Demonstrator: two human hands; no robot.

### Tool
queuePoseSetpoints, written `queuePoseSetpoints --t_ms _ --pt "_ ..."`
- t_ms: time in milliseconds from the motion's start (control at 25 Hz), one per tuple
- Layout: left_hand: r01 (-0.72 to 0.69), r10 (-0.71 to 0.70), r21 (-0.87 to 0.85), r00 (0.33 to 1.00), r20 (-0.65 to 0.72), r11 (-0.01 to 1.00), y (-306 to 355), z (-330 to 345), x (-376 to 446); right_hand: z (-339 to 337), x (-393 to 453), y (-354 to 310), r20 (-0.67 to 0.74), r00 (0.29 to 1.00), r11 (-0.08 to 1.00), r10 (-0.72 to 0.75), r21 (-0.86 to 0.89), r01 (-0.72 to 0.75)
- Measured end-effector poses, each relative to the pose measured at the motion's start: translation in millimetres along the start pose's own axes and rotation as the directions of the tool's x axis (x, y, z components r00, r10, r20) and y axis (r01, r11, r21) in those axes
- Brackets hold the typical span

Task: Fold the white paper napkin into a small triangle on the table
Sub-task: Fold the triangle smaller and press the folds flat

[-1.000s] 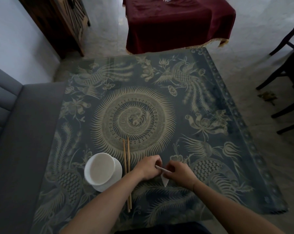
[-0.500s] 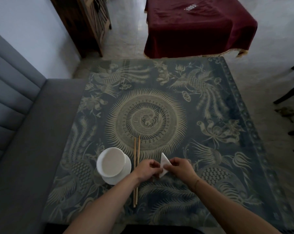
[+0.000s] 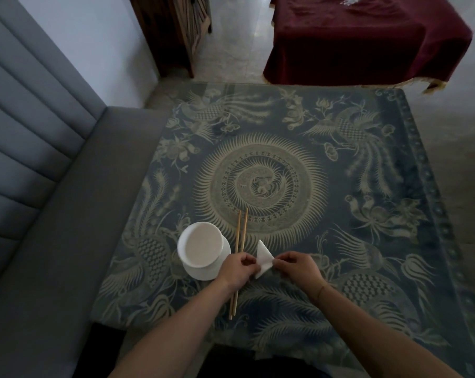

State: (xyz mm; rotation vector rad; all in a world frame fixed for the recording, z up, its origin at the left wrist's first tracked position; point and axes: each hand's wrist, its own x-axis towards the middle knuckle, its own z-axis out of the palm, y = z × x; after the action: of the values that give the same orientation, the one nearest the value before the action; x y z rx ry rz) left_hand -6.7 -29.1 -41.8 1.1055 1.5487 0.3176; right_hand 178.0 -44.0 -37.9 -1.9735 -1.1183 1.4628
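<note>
Both forearms bare, a thin bracelet [image 3: 321, 290] on the right wrist

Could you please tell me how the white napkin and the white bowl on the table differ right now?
The napkin is thin, folded paper with straight edges and a sharp point; the bowl is round and deep. The napkin is pinched between the left hand and right hand; the bowl stands untouched on a saucer. The napkin lies right of the chopsticks, the bowl left. Both are plain white.

I am counting one napkin [image 3: 263, 258], two chopsticks [image 3: 241, 233], one white bowl [image 3: 200, 246], one plate [image 3: 203, 272] under it, and my two hands: left hand [image 3: 237, 271], right hand [image 3: 299, 270].
</note>
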Motion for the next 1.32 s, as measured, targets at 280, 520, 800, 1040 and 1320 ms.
queuePoseSetpoints --t_ms 280,520,800,1040,1320 --pt "-0.007 0.047 0.261 0.988 -0.146 0.965 2 3 -3 6 3 -2 -0.023 0.998 0.967 -0.056 -0.251 0.049" --pt "0.037 0.047 0.458 0.984 -0.17 0.888 5 6 -3 9 6 -3 -0.013 0.996 0.926 -0.086 -0.37 0.075" --pt "0.012 0.122 0.587 0.975 -0.187 0.809 6 10 -2 16 2 -4 -0.059 0.984 0.828 -0.17 -0.549 0.11" --pt "-0.003 0.174 0.657 0.965 -0.196 0.754 7 10 -1 16 2 -2 -0.093 0.971 0.795 -0.219 -0.594 0.123" --pt "-0.065 0.235 0.654 0.956 -0.176 0.753 5 7 -3 14 1 -1 -0.092 0.969 0.817 -0.23 -0.559 0.141"
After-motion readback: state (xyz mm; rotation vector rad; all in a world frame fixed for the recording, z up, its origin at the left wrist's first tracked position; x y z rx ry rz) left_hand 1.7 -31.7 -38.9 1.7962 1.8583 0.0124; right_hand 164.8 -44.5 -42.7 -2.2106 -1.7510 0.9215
